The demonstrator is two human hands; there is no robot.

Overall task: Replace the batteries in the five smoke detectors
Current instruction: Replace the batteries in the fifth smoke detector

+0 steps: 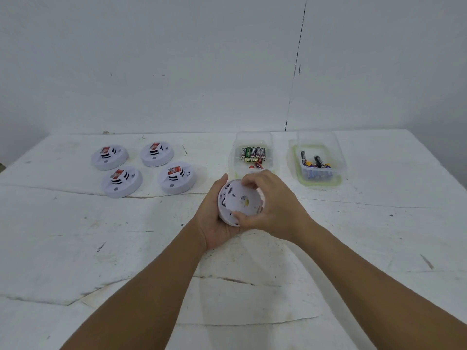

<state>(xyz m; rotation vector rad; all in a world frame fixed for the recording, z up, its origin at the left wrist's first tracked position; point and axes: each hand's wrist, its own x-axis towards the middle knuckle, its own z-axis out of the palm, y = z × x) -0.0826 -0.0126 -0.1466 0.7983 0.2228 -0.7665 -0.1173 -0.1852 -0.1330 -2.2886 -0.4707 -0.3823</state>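
- White plastic smoke detector (236, 202), one unit: held above the table (75, 248) with its back plate turned toward us. Our left hand (216, 223) cups it from below, fingers curled round the rim; our right hand (267, 205) pinches the back plate at its edge, thumb low, fingers on top.
- Progress, as we judge it: this unit is at the opening stage; no battery shows in it yet.
- Four detectors (141, 168), face up in a group at the far left, well apart from our hands; we cannot tell whether they are serviced.
- Left clear tub (254, 140): green and black batteries (252, 153) in a row.
- Right clear tub (319, 145), green-rimmed: mixed batteries, some blue.
- Obstructions: none between our hands and the tubs.
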